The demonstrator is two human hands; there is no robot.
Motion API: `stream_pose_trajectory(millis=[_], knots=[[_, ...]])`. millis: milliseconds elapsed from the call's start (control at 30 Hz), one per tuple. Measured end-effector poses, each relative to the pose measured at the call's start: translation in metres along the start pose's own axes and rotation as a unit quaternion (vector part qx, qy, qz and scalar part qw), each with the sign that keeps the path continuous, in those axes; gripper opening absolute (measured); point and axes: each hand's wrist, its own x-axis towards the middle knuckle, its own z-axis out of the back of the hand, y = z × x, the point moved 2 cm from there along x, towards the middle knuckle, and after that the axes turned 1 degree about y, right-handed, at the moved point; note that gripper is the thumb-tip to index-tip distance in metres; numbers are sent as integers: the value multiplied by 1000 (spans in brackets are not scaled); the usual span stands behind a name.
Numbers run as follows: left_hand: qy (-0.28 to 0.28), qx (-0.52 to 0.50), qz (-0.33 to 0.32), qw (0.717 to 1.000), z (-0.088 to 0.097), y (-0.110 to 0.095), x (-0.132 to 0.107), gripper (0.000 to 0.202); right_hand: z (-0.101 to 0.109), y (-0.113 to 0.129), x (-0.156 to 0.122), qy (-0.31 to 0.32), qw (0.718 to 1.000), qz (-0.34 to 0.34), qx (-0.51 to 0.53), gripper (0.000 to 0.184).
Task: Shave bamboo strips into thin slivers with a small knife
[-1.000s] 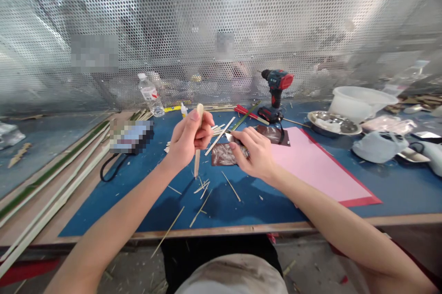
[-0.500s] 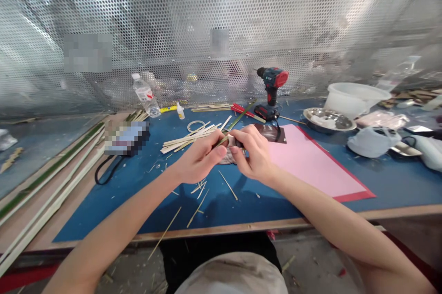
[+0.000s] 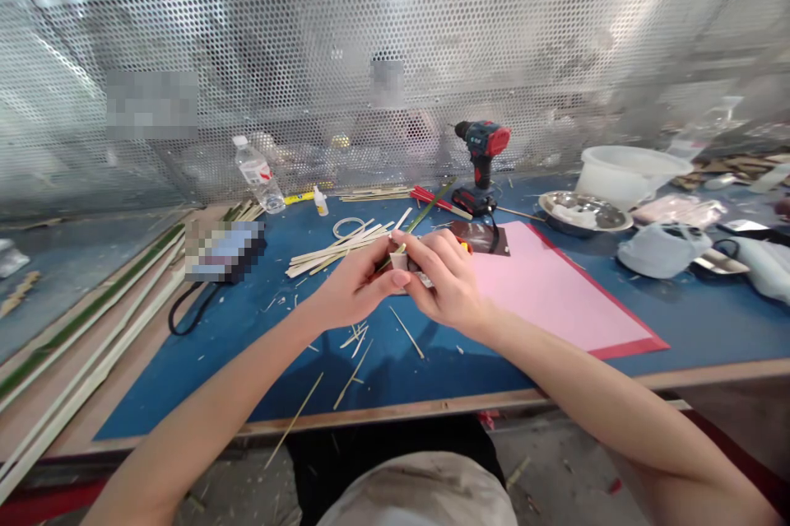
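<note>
The left hand (image 3: pixel 356 277) and right hand (image 3: pixel 448 279) meet just above the tabletop (image 3: pixel 210 382), both closed in a pinch around a small pale piece (image 3: pixel 398 261) held between their fingertips. A narrow bamboo strip (image 3: pixel 393 253) angles up and to the left from that grip, and a crumpled silvery-brown sheet (image 3: pixel 423 279) shows under the right hand's fingers. The hands hide most of the piece, so its exact shape is hard to tell. Loose bamboo slivers (image 3: pixel 356 341) lie on the blue surface nearer the body. Just beyond the left hand sits a pile of flat bamboo strips (image 3: pixel 333 249), and to the right lies a pink sheet (image 3: pixel 555 287) with a red edge. Farther back stand a cordless drill (image 3: pixel 483 149), a plastic water bottle (image 3: pixel 257 176), a metal dish (image 3: pixel 583 211) and a white plastic tub (image 3: pixel 623 176), before a perforated metal screen (image 3: pixel 395 32).
</note>
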Motion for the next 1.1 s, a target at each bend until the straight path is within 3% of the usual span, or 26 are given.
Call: stream_pose_trajectory(millis=[467, 733, 1100], knots=[[-25, -6, -6, 1000, -1, 0, 1, 42, -3, 3, -1, -20, 999, -24, 8, 62], [-56, 48, 8, 997, -1, -6, 3, 47, -4, 5, 2, -34, 998, -57, 22, 61], [-47, 47, -10, 998, -2, -4, 3, 51, -5, 4, 2, -32, 998, -33, 48, 65]])
